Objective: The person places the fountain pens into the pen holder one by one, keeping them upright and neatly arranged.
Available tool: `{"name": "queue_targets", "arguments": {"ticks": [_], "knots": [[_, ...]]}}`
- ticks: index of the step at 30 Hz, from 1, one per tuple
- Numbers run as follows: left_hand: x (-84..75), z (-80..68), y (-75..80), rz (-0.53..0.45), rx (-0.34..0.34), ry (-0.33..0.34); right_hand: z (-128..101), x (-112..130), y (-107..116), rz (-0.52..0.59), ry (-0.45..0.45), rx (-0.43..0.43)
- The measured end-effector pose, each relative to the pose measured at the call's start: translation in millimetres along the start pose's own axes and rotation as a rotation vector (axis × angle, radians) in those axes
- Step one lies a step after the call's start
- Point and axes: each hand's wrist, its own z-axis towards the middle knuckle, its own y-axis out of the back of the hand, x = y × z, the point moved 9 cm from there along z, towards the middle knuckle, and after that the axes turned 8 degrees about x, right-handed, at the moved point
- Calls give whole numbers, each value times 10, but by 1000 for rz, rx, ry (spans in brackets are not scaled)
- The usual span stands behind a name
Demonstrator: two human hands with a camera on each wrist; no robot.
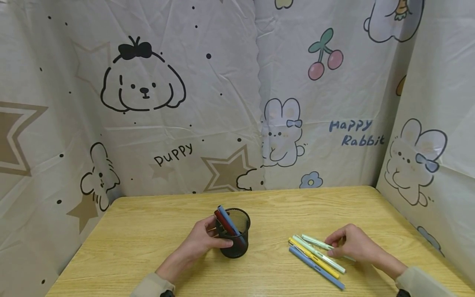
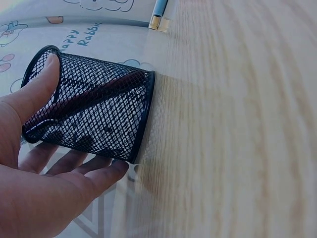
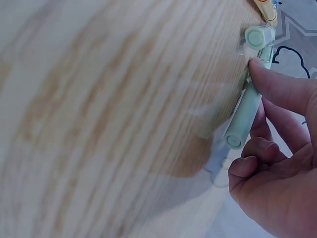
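Here, the right fingers (image 1: pixel 335 234) narrowly pinch a mint-green pen (image 1: pixel 315 241) slanting far-left to near-right, while the left fingers (image 2: pixel 106 177) widely clasp a black mesh pen cup (image 1: pixel 237 248).

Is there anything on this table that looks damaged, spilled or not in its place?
No, nothing stands out. The mesh cup looks upright in the left hand, pens inside; the right hand pinches a pale green pen beside three other pens.

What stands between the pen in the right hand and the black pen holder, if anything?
Only low things: a second light green pen, a yellow pen and a blue pen lie flat beside the held pen, toward the pen holder. Lifting over them should suffice; nothing taller is visible between.
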Motion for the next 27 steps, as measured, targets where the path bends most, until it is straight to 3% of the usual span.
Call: {"name": "queue_targets", "arguments": {"ticks": [12,21,27], "knots": [[-12,-5,2,6,1,-8,-11,32,35,-51,5,-36],[-13,-3,-7,9,5,-8,-2,100,64,27,-70,-74],[-13,-2,-12,9,7,-12,9,231,62,94,-46,-88]]}}
